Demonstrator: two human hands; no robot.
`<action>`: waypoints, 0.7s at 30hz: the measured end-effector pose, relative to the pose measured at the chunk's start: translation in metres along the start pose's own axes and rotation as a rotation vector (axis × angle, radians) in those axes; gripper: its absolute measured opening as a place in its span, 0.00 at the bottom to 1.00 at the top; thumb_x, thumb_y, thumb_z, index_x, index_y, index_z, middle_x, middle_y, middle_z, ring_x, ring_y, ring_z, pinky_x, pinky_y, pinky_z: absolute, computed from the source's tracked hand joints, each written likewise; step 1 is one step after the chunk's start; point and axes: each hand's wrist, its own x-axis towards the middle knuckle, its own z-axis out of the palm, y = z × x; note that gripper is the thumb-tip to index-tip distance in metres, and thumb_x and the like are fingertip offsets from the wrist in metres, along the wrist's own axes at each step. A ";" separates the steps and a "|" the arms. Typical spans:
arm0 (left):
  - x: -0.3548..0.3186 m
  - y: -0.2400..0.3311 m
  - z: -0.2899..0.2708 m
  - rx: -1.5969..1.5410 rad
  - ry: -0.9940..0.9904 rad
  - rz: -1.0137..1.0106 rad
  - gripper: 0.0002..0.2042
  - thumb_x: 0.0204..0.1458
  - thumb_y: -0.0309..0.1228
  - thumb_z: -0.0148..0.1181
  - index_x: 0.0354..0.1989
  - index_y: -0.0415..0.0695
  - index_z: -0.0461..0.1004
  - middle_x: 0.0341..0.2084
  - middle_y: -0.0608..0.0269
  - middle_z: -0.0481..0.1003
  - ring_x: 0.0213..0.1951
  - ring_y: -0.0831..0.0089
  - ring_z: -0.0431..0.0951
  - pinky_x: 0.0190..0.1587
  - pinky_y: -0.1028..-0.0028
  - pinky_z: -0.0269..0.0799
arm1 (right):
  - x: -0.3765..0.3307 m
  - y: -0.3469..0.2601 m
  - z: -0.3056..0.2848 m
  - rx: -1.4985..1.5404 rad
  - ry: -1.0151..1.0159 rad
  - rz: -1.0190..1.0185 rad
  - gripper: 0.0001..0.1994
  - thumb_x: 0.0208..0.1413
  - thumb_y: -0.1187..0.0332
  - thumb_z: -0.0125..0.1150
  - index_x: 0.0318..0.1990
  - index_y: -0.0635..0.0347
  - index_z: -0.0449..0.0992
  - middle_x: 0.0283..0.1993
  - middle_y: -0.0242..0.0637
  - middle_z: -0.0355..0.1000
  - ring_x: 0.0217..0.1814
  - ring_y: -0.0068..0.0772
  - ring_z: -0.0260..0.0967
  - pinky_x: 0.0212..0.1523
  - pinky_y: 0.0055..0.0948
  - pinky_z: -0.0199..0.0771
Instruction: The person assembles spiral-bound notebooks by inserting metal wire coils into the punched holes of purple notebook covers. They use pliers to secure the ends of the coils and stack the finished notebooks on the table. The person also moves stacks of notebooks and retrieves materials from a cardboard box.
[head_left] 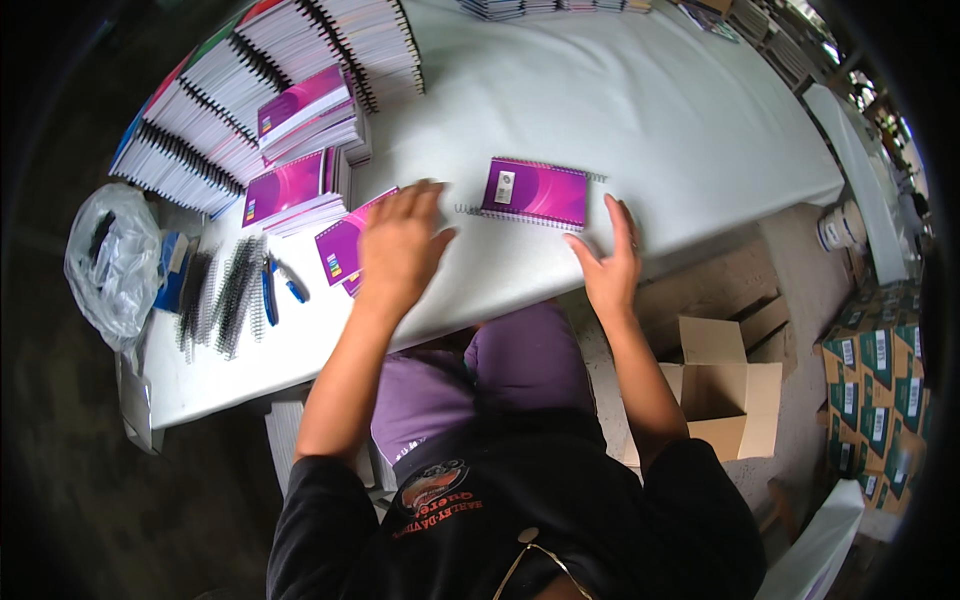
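Purple notebook (550,196) with white, dark-marked label (506,187), beside right hand (612,262).

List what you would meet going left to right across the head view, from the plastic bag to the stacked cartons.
Plastic bag, loose black coils, left hand, purple spiral notebook, right hand, open cardboard box, stacked cartons.

Black short-sleeved shirt (540,470), reddish chest print (435,497), purple trousers (535,357)

Head view looks steeply down from close above: black T-shirt (540,480) at six o'clock, white-covered table (700,120) toward twelve.
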 end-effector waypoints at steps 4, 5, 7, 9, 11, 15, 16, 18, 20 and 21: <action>-0.061 -0.050 -0.002 0.212 0.012 -0.040 0.21 0.45 0.30 0.60 0.49 0.39 0.68 0.48 0.55 0.71 0.51 0.59 0.70 0.51 0.65 0.66 | -0.028 -0.031 -0.001 0.685 -0.265 0.307 0.22 0.50 0.70 0.61 0.54 0.62 0.65 0.49 0.45 0.69 0.52 0.40 0.67 0.53 0.37 0.67; -0.066 -0.045 -0.006 0.130 -0.016 -0.064 0.19 0.46 0.29 0.59 0.48 0.40 0.69 0.47 0.56 0.71 0.50 0.60 0.71 0.49 0.66 0.68 | -0.031 -0.041 0.003 0.897 -0.452 0.481 0.21 0.53 0.69 0.59 0.53 0.64 0.65 0.48 0.44 0.69 0.51 0.37 0.67 0.50 0.34 0.68; -0.071 -0.028 -0.027 -0.028 -0.064 -0.115 0.15 0.47 0.28 0.57 0.44 0.40 0.71 0.45 0.57 0.73 0.47 0.62 0.74 0.46 0.67 0.71 | -0.032 -0.062 0.018 1.311 -0.803 0.985 0.19 0.56 0.68 0.55 0.53 0.66 0.65 0.47 0.43 0.70 0.49 0.32 0.69 0.50 0.30 0.70; -0.085 -0.013 -0.032 -0.050 -0.032 0.091 0.13 0.46 0.26 0.57 0.42 0.43 0.73 0.41 0.60 0.75 0.44 0.66 0.75 0.44 0.71 0.72 | -0.029 -0.076 0.038 1.523 -0.992 1.277 0.18 0.57 0.68 0.54 0.52 0.68 0.65 0.46 0.42 0.71 0.47 0.31 0.70 0.50 0.29 0.69; -0.091 -0.009 -0.040 -0.089 -0.018 0.165 0.15 0.42 0.25 0.59 0.41 0.43 0.74 0.41 0.61 0.75 0.46 0.65 0.74 0.47 0.68 0.68 | -0.030 -0.082 0.057 1.585 -1.051 1.180 0.17 0.56 0.69 0.54 0.50 0.68 0.66 0.45 0.41 0.71 0.47 0.29 0.69 0.49 0.28 0.70; -0.094 -0.102 -0.063 0.080 0.281 -0.256 0.15 0.42 0.28 0.62 0.41 0.45 0.73 0.38 0.58 0.74 0.43 0.58 0.71 0.46 0.61 0.62 | -0.003 -0.084 0.058 1.249 -0.956 0.385 0.14 0.56 0.68 0.55 0.46 0.67 0.71 0.42 0.34 0.72 0.42 0.20 0.67 0.45 0.22 0.68; -0.092 -0.136 -0.071 0.125 0.352 -0.407 0.13 0.47 0.34 0.60 0.40 0.43 0.73 0.35 0.56 0.73 0.42 0.57 0.72 0.44 0.61 0.65 | 0.003 -0.085 0.056 1.149 -0.967 0.223 0.13 0.56 0.69 0.55 0.45 0.67 0.71 0.41 0.33 0.72 0.41 0.19 0.67 0.44 0.21 0.68; -0.115 -0.204 -0.061 0.598 0.299 -0.588 0.14 0.49 0.41 0.57 0.37 0.43 0.74 0.33 0.56 0.73 0.38 0.56 0.74 0.40 0.61 0.67 | -0.005 -0.088 0.065 1.124 -1.063 0.189 0.12 0.55 0.74 0.55 0.47 0.65 0.72 0.43 0.33 0.73 0.44 0.20 0.67 0.46 0.20 0.68; -0.128 -0.234 -0.052 0.368 0.087 -0.789 0.17 0.50 0.47 0.54 0.34 0.45 0.74 0.33 0.56 0.73 0.34 0.55 0.74 0.37 0.61 0.68 | -0.020 -0.092 0.076 1.107 -1.108 0.205 0.14 0.53 0.76 0.56 0.48 0.65 0.71 0.44 0.34 0.73 0.46 0.20 0.66 0.48 0.21 0.67; -0.129 -0.240 -0.052 0.314 0.151 -0.812 0.14 0.49 0.45 0.57 0.31 0.46 0.74 0.31 0.58 0.74 0.34 0.57 0.75 0.36 0.63 0.68 | -0.018 -0.091 0.078 1.066 -1.110 0.105 0.15 0.53 0.78 0.56 0.50 0.65 0.71 0.47 0.36 0.72 0.49 0.20 0.66 0.50 0.21 0.67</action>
